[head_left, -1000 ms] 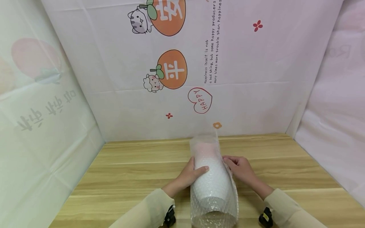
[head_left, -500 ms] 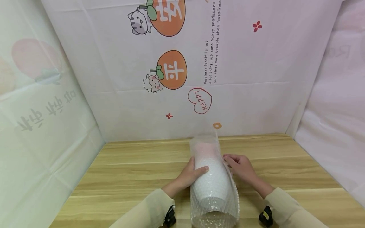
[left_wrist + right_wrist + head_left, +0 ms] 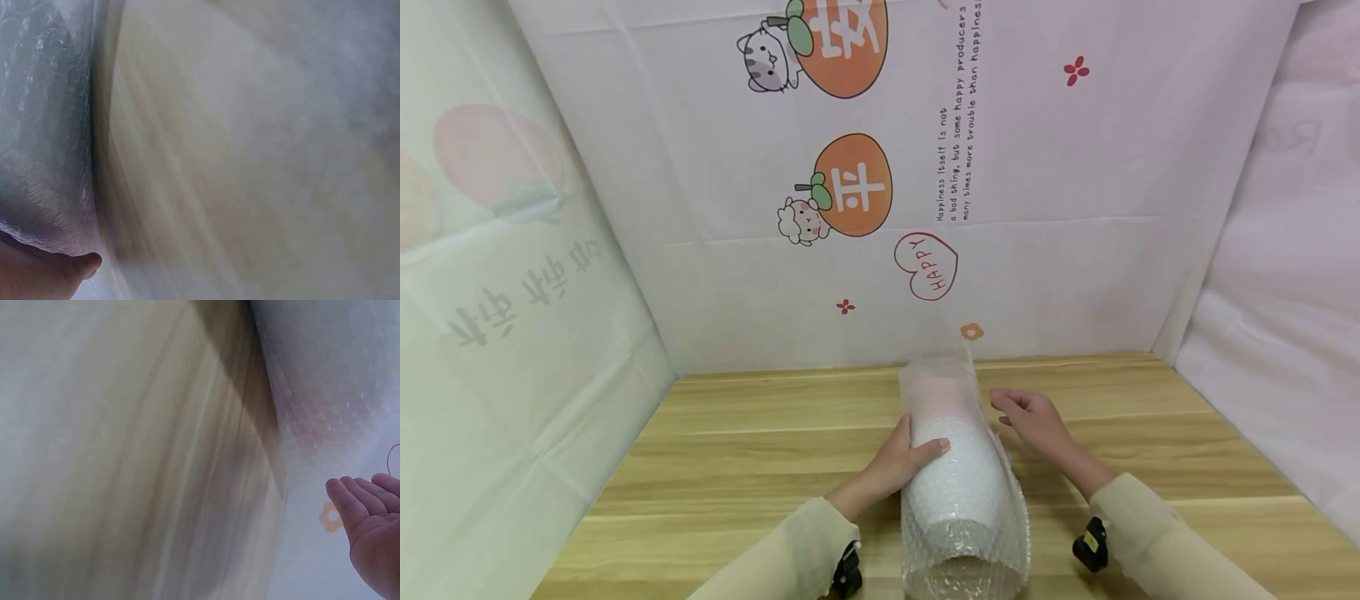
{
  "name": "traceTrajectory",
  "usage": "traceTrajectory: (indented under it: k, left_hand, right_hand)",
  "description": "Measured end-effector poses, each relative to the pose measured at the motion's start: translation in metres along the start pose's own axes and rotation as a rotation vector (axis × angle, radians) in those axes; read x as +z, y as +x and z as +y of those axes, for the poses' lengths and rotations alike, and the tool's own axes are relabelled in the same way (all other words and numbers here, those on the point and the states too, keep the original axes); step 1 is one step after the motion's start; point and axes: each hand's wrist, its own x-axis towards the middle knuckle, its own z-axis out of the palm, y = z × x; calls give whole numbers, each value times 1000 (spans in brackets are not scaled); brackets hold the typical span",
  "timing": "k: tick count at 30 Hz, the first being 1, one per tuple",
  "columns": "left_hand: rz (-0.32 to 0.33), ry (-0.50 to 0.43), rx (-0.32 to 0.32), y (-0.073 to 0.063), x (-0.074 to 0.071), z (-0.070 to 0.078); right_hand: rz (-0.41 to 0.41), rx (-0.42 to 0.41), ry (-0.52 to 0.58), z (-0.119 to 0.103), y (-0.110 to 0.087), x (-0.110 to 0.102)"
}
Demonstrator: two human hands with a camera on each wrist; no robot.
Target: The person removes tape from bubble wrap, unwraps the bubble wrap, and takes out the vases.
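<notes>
A white, rounded object (image 3: 958, 475), pinkish towards its far end, lies lengthwise on the table inside clear bubble wrap (image 3: 962, 575). Its exact kind is hidden by the wrap. My left hand (image 3: 895, 458) holds the bundle from the left side, thumb laid over the top; the left wrist view has this hand (image 3: 37, 272) against the bubble wrap (image 3: 44, 125). To the right of the bundle, my right hand (image 3: 1033, 421) hovers just off the wrap's loose edge, fingers loosely bent and holding nothing. In the right wrist view those fingers (image 3: 362, 497) appear apart from the wrap.
The bundle rests on a wood-grain table (image 3: 737, 467). Behind it hangs a white printed cloth (image 3: 1037, 250), which the wrap's far end nearly meets. More cloth walls stand at the left (image 3: 490, 400) and right (image 3: 1285, 333).
My right hand has come off the wrap's right edge and moved slightly up and away. The left hand and the bundle have stayed in place.
</notes>
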Motion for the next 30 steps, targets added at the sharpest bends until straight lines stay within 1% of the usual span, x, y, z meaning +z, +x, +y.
traceTrajectory:
  k: [11, 16, 26, 30]
  left_hand:
    - [-3, 3, 16, 1, 1, -1]
    - [-4, 3, 22, 1, 0, -1]
    - [4, 5, 14, 3, 0, -2]
    - [7, 8, -1, 1, 0, -1]
  right_hand:
    - [-38, 62, -50, 2, 11, 5]
    - [-56, 70, -42, 2, 14, 8]
    - [-72, 96, -50, 2, 16, 13]
    - [-67, 109, -81, 1, 16, 14]
